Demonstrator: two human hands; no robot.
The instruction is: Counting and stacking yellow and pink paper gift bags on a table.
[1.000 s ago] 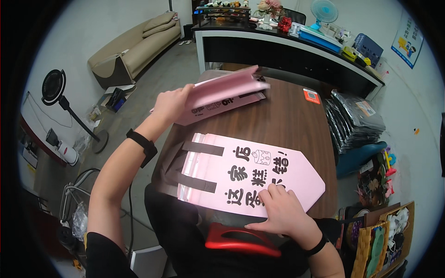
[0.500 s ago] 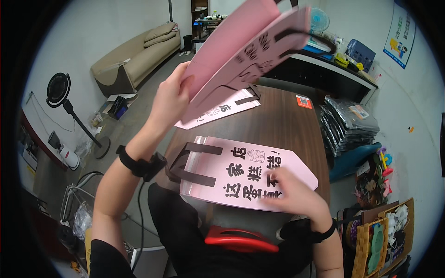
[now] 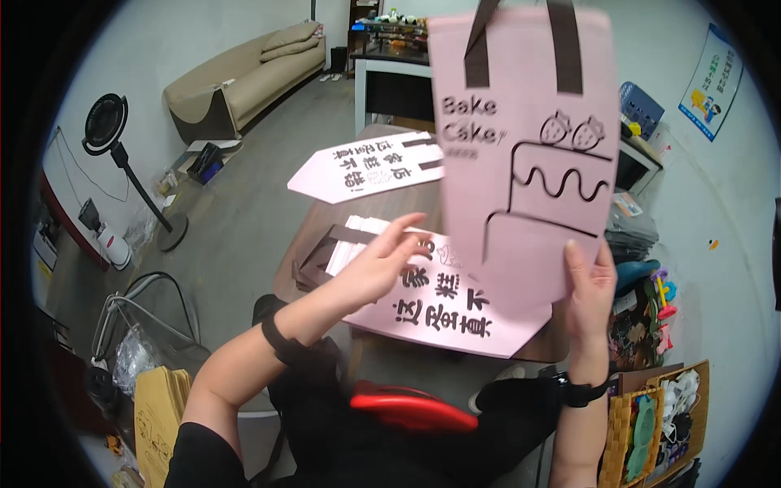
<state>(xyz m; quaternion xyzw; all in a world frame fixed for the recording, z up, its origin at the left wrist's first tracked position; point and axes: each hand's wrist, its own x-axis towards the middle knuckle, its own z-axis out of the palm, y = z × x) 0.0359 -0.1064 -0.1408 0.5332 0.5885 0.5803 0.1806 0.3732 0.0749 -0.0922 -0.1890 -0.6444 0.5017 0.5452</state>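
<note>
In my right hand [image 3: 591,289] is a pink bag [image 3: 537,191], pinched at its lower right corner and held upright over the table. It has dark ribbon handles at the top and a black line drawing of a cake with strawberries. My left hand [image 3: 392,264] is open and empty, fingers apart, just above a stack of flat pink bags [image 3: 504,329] at the table's near edge. Those have dark handles on the left and black lettering on top. Another flat pink bag [image 3: 321,175] lies at the table's far left, its handle end partly behind the held bag.
On the right, a dark plastic-wrapped stack [image 3: 630,236] stands beside the brown table [image 3: 541,350]. Below it are a wicker basket [image 3: 634,439] of small items and a red stool [image 3: 415,408] near my legs. A lamp stand [image 3: 146,207] and a sofa [image 3: 244,85] stand to the left.
The bag has passed from my left hand to my right and turned upright, its printed front now facing me. My left hand has come down over the stack; my right has risen from it.
</note>
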